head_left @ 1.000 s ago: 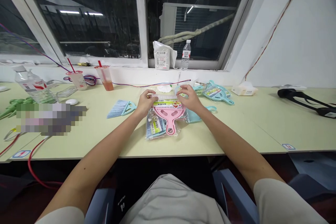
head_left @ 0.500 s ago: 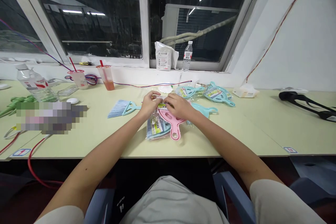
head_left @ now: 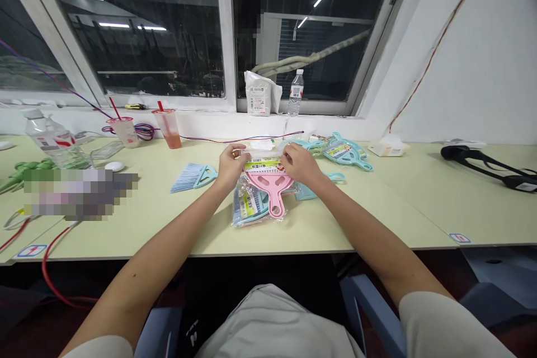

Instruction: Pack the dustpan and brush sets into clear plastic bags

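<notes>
Between my hands is a pink dustpan set in clear plastic, its handle toward me and a printed yellow-green label near its far edge. My left hand pinches the far left corner of the wrapping. At the far right corner, my right hand has its fingers closed on the same wrapping. Partly under the pink set lies a wrapped blue set. A loose blue brush rests left of my left hand. Behind my right wrist, a light blue dustpan is partly hidden.
More wrapped blue sets lie at the back of the table. On the left are two drink cups, a large bottle and a blurred object. A white box and a black headset are on the right.
My hands have moved apart to the two far corners of the pink set's wrapping. The label and the pink pan between them are now more exposed, and the set lies straighter.
</notes>
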Demonstrator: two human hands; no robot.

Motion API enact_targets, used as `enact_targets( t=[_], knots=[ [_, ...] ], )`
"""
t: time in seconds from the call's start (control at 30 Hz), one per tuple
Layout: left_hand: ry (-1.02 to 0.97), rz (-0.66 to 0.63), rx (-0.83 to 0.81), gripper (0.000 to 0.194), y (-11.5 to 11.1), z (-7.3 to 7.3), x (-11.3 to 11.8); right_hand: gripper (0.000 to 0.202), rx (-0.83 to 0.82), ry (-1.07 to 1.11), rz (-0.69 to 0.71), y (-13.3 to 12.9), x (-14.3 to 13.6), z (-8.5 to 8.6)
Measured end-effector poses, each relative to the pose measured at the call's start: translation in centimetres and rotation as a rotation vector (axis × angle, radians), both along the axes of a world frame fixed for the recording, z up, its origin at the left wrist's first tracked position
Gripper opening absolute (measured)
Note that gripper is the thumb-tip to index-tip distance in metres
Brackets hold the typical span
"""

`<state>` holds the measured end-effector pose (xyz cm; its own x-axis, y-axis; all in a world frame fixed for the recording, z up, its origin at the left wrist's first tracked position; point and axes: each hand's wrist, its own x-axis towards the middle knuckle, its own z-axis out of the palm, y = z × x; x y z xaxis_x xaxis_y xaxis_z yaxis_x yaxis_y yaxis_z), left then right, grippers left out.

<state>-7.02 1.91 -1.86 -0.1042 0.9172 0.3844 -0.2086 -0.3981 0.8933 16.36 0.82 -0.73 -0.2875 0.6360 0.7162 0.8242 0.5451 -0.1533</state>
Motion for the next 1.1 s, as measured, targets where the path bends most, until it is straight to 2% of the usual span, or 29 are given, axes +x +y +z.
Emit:
enact_targets(
  t=[0.13, 0.27, 0.33, 0.47, 0.6, 0.8, 1.1],
  knots=[
    [-0.012, -0.006, 0.01, 0.031, 0.0, 0.1, -0.1, 0.011, 0.002, 0.234, 0.017, 0.6, 0.1, -0.9],
    [0.017, 0.05, 0.012, 0.024, 0.2, -0.2, -0.4, 0.003, -0.189, 0.494, 0.021, 1.3, 0.1, -2.3],
    [0.038, 0.065, 0.024, 0.024, 0.4, -0.5, -0.6, 0.009, -0.273, 0.599, 0.029, 1.6, 0.1, -2.8],
    [0.026, 0.044, 0.048, 0.023, 0.7, -0.7, -0.7, 0.016, -0.321, 0.75, 0.12, 1.9, 0.1, -2.9],
    [-0.046, -0.033, -0.021, 0.022, 0.8, -0.1, -0.9, 0.019, -0.353, 0.867, 0.193, 2.5, 0.5, -2.8],
    [-0.089, -0.245, -0.055, 0.017, 0.7, 0.2, -1.1, 0.023, -0.378, 0.982, 0.191, 3.2, 1.2, -2.6],
    [-0.064, -0.265, -0.013, 0.018, 1.2, -0.4, -1.1, 0.028, -0.435, 0.93, 0.16, 3.2, 1.4, -2.0]
  ],
)
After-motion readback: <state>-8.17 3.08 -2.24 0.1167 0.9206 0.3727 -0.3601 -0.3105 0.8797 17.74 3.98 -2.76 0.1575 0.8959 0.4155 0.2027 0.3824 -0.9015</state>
